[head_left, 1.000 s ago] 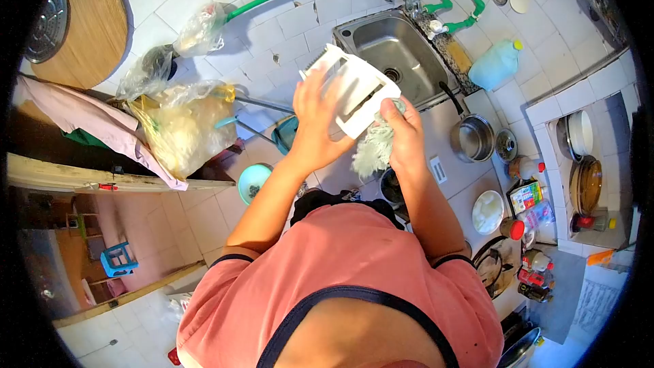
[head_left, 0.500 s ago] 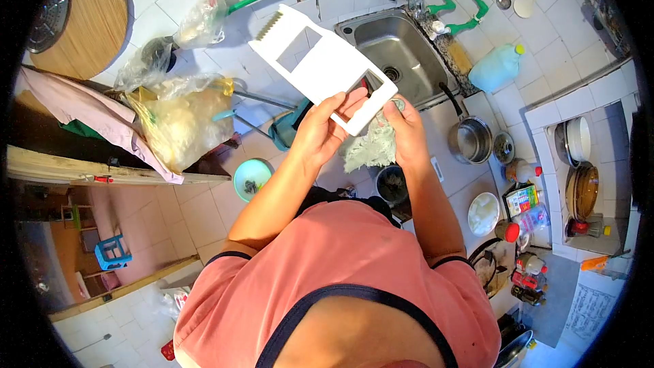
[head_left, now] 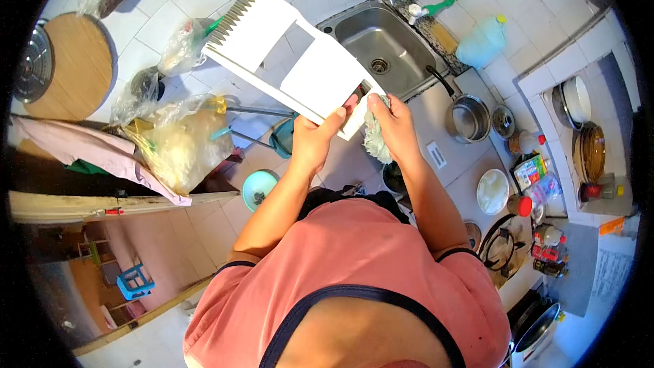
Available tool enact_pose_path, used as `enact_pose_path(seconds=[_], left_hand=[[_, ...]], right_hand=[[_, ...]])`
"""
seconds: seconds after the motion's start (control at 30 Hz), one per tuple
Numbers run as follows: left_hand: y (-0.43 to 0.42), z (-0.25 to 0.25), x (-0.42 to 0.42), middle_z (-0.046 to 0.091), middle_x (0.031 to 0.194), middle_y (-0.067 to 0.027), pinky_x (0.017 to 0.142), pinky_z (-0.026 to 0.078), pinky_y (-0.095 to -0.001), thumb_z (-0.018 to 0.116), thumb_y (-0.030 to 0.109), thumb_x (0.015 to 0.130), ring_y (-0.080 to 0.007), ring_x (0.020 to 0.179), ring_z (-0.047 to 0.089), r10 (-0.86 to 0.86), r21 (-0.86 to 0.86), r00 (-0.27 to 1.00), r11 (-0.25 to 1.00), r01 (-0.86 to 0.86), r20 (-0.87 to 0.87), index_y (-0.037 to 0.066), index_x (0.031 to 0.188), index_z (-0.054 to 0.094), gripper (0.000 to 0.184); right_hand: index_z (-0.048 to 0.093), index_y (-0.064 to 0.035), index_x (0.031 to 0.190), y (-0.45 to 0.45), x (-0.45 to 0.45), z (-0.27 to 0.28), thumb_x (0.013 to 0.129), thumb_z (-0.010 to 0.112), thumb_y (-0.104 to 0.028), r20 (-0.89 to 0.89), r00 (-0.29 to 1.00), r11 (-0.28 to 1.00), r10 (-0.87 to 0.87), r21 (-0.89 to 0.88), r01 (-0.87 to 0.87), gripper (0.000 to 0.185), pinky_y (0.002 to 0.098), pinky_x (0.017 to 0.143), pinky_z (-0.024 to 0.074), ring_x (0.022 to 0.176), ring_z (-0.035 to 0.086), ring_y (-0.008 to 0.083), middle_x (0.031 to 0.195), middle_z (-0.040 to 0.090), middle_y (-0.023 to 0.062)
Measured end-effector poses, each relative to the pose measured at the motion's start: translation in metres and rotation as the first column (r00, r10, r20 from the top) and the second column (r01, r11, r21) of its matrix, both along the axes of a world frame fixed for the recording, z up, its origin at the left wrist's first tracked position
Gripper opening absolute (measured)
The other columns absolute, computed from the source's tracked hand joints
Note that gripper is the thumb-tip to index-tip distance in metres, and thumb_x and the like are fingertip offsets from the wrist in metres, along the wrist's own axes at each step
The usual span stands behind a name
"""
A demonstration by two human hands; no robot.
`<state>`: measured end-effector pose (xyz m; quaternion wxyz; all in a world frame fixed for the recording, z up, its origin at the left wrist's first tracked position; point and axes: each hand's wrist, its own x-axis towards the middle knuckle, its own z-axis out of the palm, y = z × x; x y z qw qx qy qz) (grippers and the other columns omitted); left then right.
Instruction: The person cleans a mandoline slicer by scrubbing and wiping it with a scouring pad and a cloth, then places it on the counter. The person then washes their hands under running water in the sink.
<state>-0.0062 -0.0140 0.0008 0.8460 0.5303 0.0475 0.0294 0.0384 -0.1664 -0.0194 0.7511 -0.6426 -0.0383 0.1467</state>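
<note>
A white plastic frame [head_left: 319, 71] with a row of comb-like teeth at its far upper-left end is held up in front of me. My left hand [head_left: 318, 138] is closed on its near end, thumb on top. At the same end, to the right, my right hand [head_left: 395, 127] pinches a pale green cloth [head_left: 376, 138] against the frame's edge. The cloth hangs below the right fingers, partly hidden by them. Behind the frame's near end lies the steel sink [head_left: 415, 71].
A saucepan [head_left: 469, 119] stands right of the sink, with a white bowl [head_left: 492, 191] and bottles nearer me. A light green basin [head_left: 259, 189] sits low on the left. Filled plastic bags [head_left: 180, 146] hang at the left. A blue stool [head_left: 135, 282] stands farther left.
The white frame has turned and risen toward the camera, its toothed end now larger at upper left. The left hand has shifted its grip on the near end. The cloth is more bunched beside it.
</note>
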Motion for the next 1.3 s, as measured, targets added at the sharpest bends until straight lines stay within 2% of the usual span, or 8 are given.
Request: enact_pose_path(seconds=[0.37, 0.5, 0.6, 0.7, 0.83, 0.97, 1.13, 1.3], left_hand=[[0.015, -0.032, 0.007, 0.061, 0.110, -0.0154, 0.089, 0.046, -0.0341, 0.057, 0.007, 0.086, -0.0250, 0.100, 0.059, 0.107, 0.064, 0.994, 0.992, -0.104, -0.036, -0.006, 0.116, 0.053, 0.032], [0.010, -0.038, 0.006, 0.062, 0.107, -0.0136, 0.089, 0.044, -0.0305, 0.058, 0.008, 0.086, -0.0200, 0.100, 0.059, 0.133, 0.208, 0.991, 0.969, -0.134, 0.022, -0.005, 0.113, 0.055, 0.031], [-0.005, -0.041, 0.008, 0.063, 0.104, -0.0129, 0.086, 0.044, -0.0289, 0.057, 0.010, 0.087, -0.0176, 0.096, 0.059, 0.138, 0.281, 0.990, 0.949, -0.142, 0.031, -0.005, 0.109, 0.057, 0.027], [-0.017, -0.044, 0.011, 0.063, 0.103, -0.0124, 0.085, 0.045, -0.0287, 0.058, 0.010, 0.087, -0.0169, 0.095, 0.059, 0.079, 0.224, 0.997, 0.971, -0.082, 0.022, -0.005, 0.108, 0.058, 0.025], [-0.032, -0.047, 0.006, 0.058, 0.111, -0.0126, 0.090, 0.042, -0.0324, 0.056, 0.012, 0.087, -0.0215, 0.101, 0.057, 0.003, 0.347, 1.000, 0.938, 0.002, -0.013, -0.007, 0.115, 0.050, 0.035], [-0.046, -0.054, -0.009, 0.062, 0.099, -0.0083, 0.079, 0.047, -0.0283, 0.057, 0.009, 0.086, -0.0147, 0.088, 0.058, -0.029, 0.338, 0.995, 0.940, 0.058, -0.090, -0.004, 0.108, 0.056, 0.026], [-0.028, -0.053, -0.014, 0.059, 0.109, -0.0145, 0.087, 0.045, -0.0324, 0.055, 0.012, 0.088, -0.0219, 0.098, 0.058, 0.049, 0.359, 0.994, 0.933, -0.009, -0.101, -0.007, 0.113, 0.055, 0.032], [0.009, -0.063, -0.008, 0.051, 0.123, -0.0179, 0.095, 0.043, -0.0366, 0.049, 0.010, 0.090, -0.0274, 0.111, 0.052, 0.098, 0.255, 0.991, 0.964, -0.071, -0.096, -0.008, 0.122, 0.045, 0.037]], right_hand=[[0.062, -0.0038, 0.093, -0.080, -0.036, -0.014, 0.088, 0.052, -0.022, 0.093, 0.993, 0.921, -0.070, -0.376, 0.100, 0.021, 0.0238, 0.057, 0.0405, 0.063, 0.048, 0.0077, 0.070, 0.056, 0.0000], [0.058, -0.0083, 0.093, -0.140, -0.062, -0.049, 0.088, 0.049, -0.023, -0.136, 0.871, 0.881, -0.472, -0.026, 0.473, 0.018, 0.0245, 0.057, 0.0404, 0.064, 0.049, 0.0096, 0.073, 0.053, 0.0008], [0.054, -0.0079, 0.101, -0.153, -0.070, -0.049, 0.088, 0.046, -0.022, -0.230, 0.892, 0.883, -0.389, 0.182, 0.432, 0.020, 0.0245, 0.057, 0.0415, 0.066, 0.050, 0.0106, 0.080, 0.054, 0.0030], [0.050, -0.0063, 0.103, -0.124, -0.071, -0.044, 0.084, 0.048, -0.011, -0.249, 0.813, 0.834, -0.527, 0.033, 0.551, 0.019, 0.0210, 0.056, 0.0401, 0.060, 0.048, 0.0091, 0.069, 0.050, 0.0012], [0.060, -0.0056, 0.098, -0.078, -0.069, -0.028, 0.083, 0.058, -0.008, 0.232, 0.956, 0.895, -0.182, -0.364, 0.258, 0.015, 0.0249, 0.062, 0.0471, 0.071, 0.057, 0.0092, 0.084, 0.061, 0.0033], [0.065, -0.0100, 0.091, -0.036, -0.056, -0.034, 0.073, 0.066, -0.010, 0.758, 0.652, 0.766, 0.014, -0.428, 0.480, 0.018, 0.0336, 0.057, 0.0500, 0.068, 0.062, 0.0240, 0.079, 0.063, 0.0048], [0.065, -0.0105, 0.094, -0.048, -0.055, -0.049, 0.073, 0.067, -0.015, 0.758, 0.648, 0.632, 0.070, -0.536, 0.560, 0.022, 0.0333, 0.053, 0.0482, 0.062, 0.060, 0.0219, 0.075, 0.062, 0.0038], [0.062, -0.0103, 0.101, -0.081, -0.062, -0.063, 0.080, 0.064, -0.025, 0.468, 0.809, 0.715, -0.356, -0.421, 0.559, 0.025, 0.0342, 0.058, 0.0497, 0.067, 0.063, 0.0273, 0.076, 0.064, 0.0134]])
